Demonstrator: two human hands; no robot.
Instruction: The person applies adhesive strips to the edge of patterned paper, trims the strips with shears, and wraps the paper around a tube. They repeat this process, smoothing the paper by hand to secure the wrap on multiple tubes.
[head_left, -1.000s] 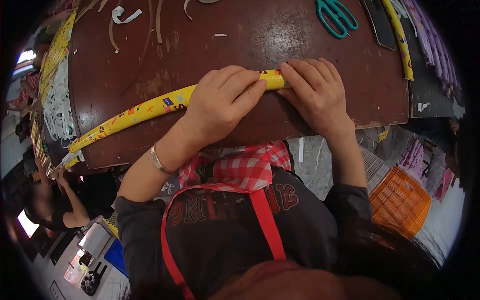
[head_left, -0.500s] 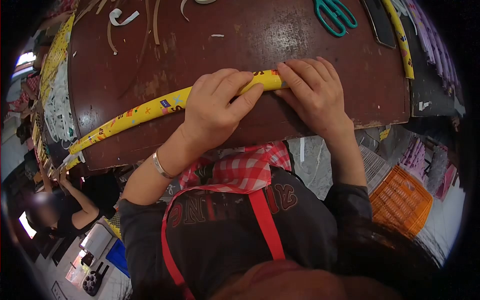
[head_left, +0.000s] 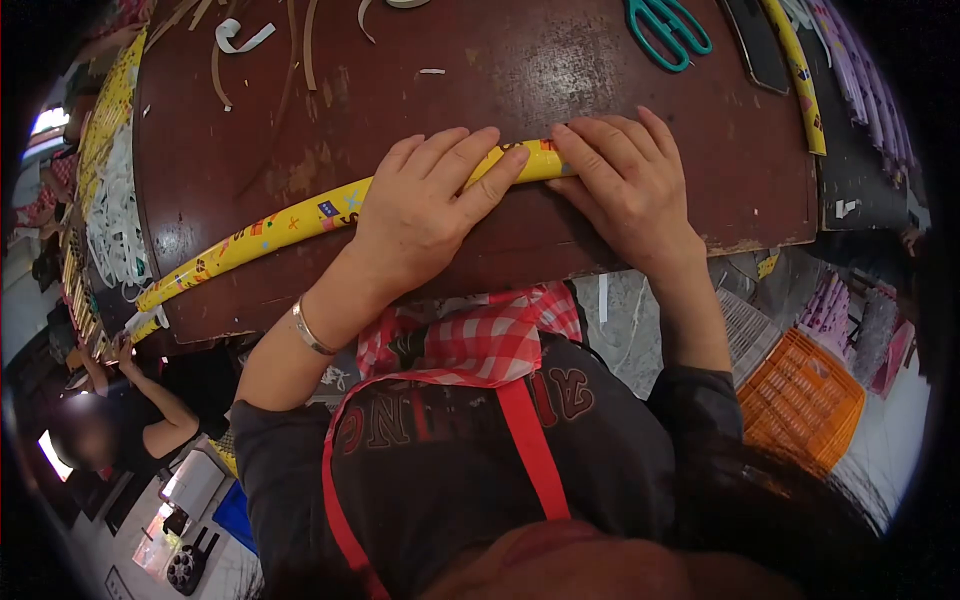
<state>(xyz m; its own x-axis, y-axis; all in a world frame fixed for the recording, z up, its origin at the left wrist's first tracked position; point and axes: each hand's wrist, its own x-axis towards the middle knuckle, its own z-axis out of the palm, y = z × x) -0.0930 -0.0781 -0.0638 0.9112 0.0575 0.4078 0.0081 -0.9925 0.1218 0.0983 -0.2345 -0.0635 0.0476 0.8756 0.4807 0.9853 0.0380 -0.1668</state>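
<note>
A yellow printed wrapping paper roll [head_left: 285,222] lies across the near part of the table, bowed by the lens. Around its middle-right part my left hand [head_left: 425,200] is closed, thumb in front and fingers over the top. My right hand [head_left: 628,190] grips the right end of the roll, thumb below and fingers above, hiding that end. A short stretch of yellow paper shows between the hands.
Teal scissors [head_left: 668,30] and a dark phone [head_left: 755,45] lie at the back right of the brown table [head_left: 420,100]. Another yellow roll [head_left: 800,85] is by its right edge. White strips [head_left: 115,215] hang at left. An orange crate [head_left: 805,395] stands below; a co-worker [head_left: 165,420] is at lower left.
My left hand has shifted slightly left along the roll, its fingers flatter over the paper. My right hand stays almost where it was.
</note>
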